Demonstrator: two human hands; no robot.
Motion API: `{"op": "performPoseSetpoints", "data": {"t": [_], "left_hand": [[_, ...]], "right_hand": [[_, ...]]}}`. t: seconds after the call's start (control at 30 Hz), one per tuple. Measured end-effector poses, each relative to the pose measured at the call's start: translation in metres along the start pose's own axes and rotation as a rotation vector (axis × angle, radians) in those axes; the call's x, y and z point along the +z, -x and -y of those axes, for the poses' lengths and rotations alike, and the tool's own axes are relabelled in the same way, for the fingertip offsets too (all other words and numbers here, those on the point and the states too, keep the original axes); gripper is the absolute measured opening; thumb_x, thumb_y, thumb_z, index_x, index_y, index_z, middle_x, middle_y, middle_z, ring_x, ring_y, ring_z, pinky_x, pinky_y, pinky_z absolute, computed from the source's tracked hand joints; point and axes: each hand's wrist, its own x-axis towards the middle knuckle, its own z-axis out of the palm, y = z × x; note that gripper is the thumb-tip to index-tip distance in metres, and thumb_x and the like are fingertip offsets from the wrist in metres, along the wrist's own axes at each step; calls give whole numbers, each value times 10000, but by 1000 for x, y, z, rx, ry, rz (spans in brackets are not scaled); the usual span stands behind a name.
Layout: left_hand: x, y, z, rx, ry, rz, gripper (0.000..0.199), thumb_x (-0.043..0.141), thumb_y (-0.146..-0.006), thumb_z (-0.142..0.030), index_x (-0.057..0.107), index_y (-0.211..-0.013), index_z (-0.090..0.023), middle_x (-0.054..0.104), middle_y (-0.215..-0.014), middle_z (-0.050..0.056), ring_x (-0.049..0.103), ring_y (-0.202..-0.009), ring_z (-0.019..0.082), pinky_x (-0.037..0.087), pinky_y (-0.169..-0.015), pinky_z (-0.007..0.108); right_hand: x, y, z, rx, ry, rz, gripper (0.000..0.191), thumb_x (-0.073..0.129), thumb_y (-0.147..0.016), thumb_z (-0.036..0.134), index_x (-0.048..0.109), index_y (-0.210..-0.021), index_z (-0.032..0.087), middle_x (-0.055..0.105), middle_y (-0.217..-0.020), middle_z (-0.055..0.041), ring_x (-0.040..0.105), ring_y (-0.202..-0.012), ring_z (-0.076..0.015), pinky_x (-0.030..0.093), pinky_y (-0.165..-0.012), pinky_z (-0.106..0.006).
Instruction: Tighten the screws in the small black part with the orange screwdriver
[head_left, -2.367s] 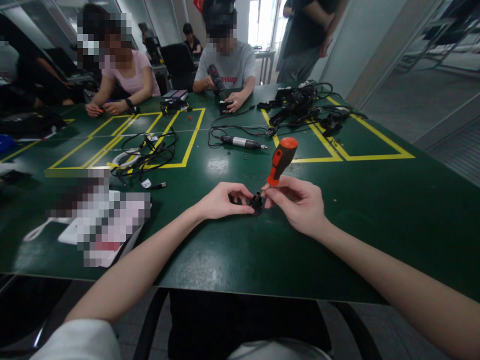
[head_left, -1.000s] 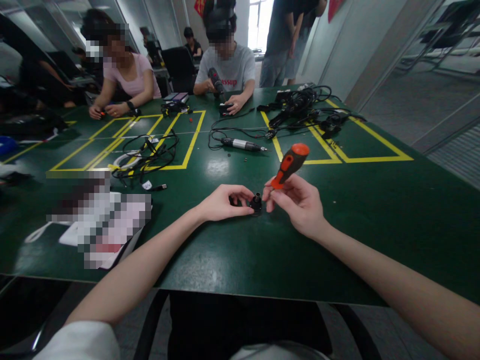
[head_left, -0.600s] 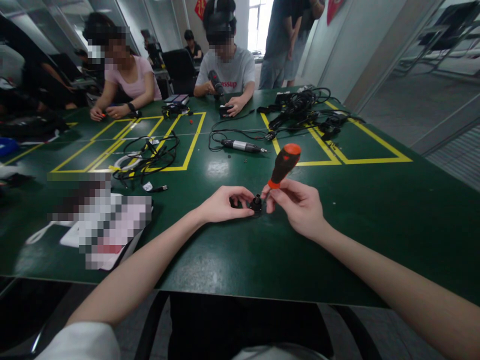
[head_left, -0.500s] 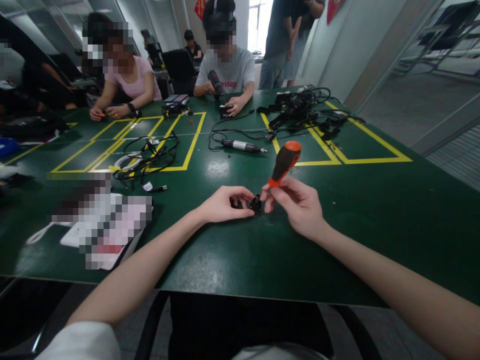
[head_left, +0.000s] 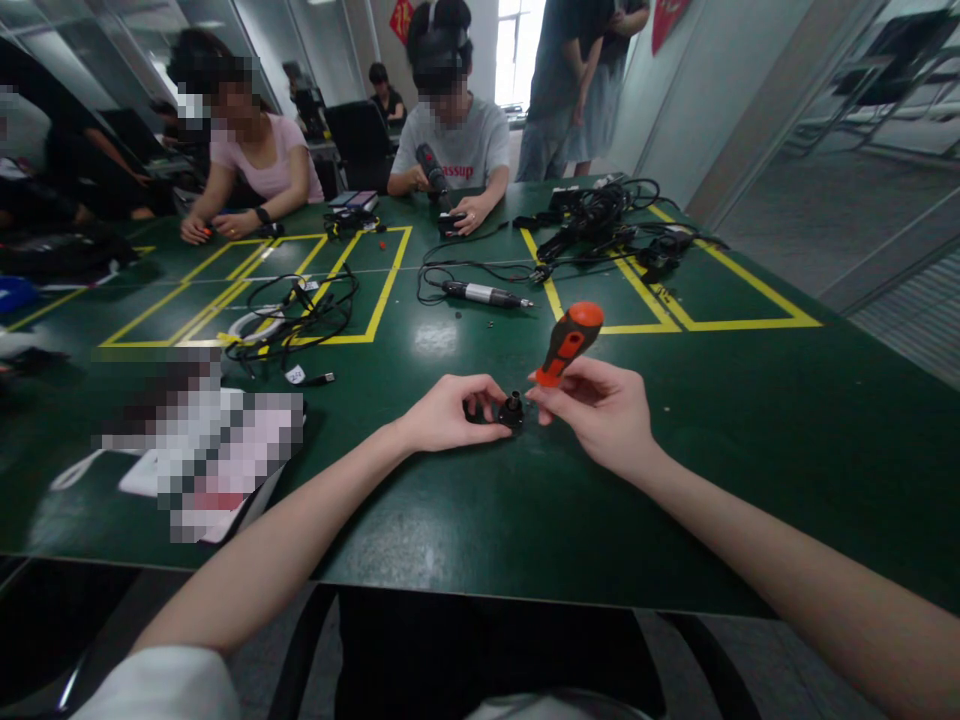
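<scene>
My left hand [head_left: 454,412] rests on the green table, its thumb and fingers closed on a small black part [head_left: 512,411] with a metal post standing up from it. Just right of that part, my right hand [head_left: 609,408] grips an orange and black screwdriver [head_left: 571,342] near the lower end of its handle. The handle leans up and to the right. Its shaft and tip are hidden by my fingers.
Beyond my hands lies a silver and black pen-like tool [head_left: 487,294] with a cable. Cable tangles lie at the left [head_left: 349,310] and back right [head_left: 600,215]. Blurred flat items [head_left: 259,430] are at the left. Across the green table [head_left: 420,530], a person holds a drill [head_left: 433,168].
The screwdriver handle has dropped slightly and turned, showing more of its orange side. My right hand has shifted slightly right. My left hand is nearly where it was.
</scene>
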Motion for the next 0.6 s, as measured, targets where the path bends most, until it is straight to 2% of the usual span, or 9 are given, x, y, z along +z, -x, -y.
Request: {"op": "performPoseSetpoints", "data": {"t": [0.13,0.27,0.37,0.6], "left_hand": [[1,1,0,1,-18,-3,294,820,-787,-349,698,-960,-145,685,-756,-10,588,-667,105,458,-660,245],[1,1,1,4,-10,0,307,815,-791,-356,689,-972,-143,686,-784,-3,568,-668,101,446,-642,237],[1,1,1,9,-9,-5,305,820,-788,-369,671,-937,-149,681,-778,-5,562,-663,101,451,-644,240],[3,1,1,24,-16,-6,290,817,-776,-358,619,-876,-170,653,-776,-15,578,-666,109,453,-633,243]], "right_hand": [[1,1,-4,3,-61,-13,301,905,-786,427,710,-871,214,738,-670,5,646,-469,-129,585,-486,-267],[2,3,-5,0,-94,62,317,759,-922,512,690,-929,202,760,-739,-24,678,-510,-133,602,-523,-280],[2,4,-5,-11,-107,93,322,778,-907,507,664,-959,211,753,-747,-12,690,-541,-137,615,-557,-285],[2,3,-1,12,-15,41,340,850,-833,503,671,-797,217,732,-729,-14,667,-534,-138,595,-536,-284]]}}
